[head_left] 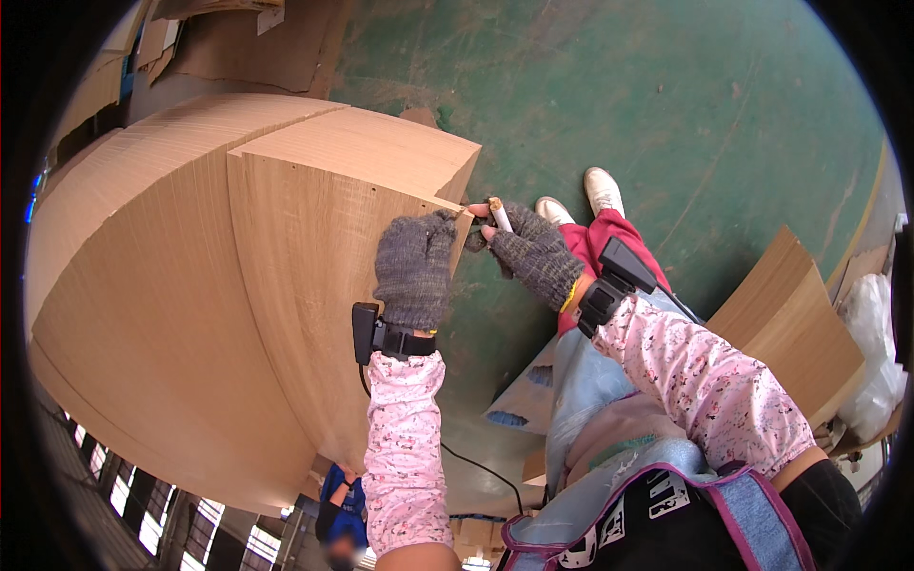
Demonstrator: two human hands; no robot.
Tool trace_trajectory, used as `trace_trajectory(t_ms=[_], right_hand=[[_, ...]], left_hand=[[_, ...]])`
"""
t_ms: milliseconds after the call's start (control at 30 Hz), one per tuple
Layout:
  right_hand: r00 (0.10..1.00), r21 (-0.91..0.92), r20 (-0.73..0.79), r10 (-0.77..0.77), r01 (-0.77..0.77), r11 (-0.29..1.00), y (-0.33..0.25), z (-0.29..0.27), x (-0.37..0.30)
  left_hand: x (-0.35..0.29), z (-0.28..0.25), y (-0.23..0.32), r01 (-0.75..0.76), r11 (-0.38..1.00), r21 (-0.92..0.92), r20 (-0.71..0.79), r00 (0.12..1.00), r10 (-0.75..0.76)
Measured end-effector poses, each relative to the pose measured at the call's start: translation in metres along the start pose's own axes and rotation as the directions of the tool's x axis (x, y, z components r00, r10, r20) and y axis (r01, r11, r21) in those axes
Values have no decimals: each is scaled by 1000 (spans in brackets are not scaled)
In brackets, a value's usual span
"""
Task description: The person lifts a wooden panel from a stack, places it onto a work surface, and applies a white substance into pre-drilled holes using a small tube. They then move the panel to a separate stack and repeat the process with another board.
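Observation:
A stack of wood-grain panels (324, 219) fills the left side, with small dark holes along the edge of its front piece. Against the panel's corner rests my left hand (414, 271) in a grey knitted fingerless glove. Its fingers are curled, with the tips hidden, so I cannot make out what they hold. My right hand (538, 252), gloved alike, grips a short white stick (500, 215) with a brownish end, which points upward beside the same corner. The right fingertips are close to the panel edge.
Behind my right arm leans another wood-grain panel (785, 314), near white plastic wrapping (871, 343). Cardboard sheets (252, 48) lie at the far left on the green floor (619, 86). A person in blue (343, 509) shows at the lower left. A black cable (486, 471) hangs below my arms.

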State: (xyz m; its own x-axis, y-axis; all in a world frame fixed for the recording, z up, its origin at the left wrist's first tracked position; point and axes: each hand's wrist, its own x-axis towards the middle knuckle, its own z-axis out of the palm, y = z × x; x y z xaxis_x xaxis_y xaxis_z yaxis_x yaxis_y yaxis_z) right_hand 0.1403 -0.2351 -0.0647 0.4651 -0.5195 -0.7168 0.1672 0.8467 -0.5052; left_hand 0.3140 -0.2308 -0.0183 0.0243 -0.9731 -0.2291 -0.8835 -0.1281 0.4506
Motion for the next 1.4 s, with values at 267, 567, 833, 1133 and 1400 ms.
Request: trace_trajectory(t_ms=[267, 567, 833, 1133, 1400], right_hand=[[1000, 42, 17, 0, -1, 999, 5, -1, 3], [1000, 6, 10, -22, 22, 1000, 2, 0, 0], [1000, 11, 8, -2, 1, 1000, 1, 1, 0], [1000, -7, 8, 9, -9, 1000, -1, 2, 0], [1000, -36, 12, -1, 2, 999, 2, 2, 1]], left_hand=[[-17, 3, 7, 151, 974, -169, 60, 988, -143], [-16, 0, 12, 207, 969, -132, 96, 976, -195], [-14, 0, 12, 323, 935, -143, 136, 943, -305], [-21, 6, 11, 319, 941, -114, 36, 948, -317], [-29, 12, 17, 362, 910, -204, -21, 927, -374]])
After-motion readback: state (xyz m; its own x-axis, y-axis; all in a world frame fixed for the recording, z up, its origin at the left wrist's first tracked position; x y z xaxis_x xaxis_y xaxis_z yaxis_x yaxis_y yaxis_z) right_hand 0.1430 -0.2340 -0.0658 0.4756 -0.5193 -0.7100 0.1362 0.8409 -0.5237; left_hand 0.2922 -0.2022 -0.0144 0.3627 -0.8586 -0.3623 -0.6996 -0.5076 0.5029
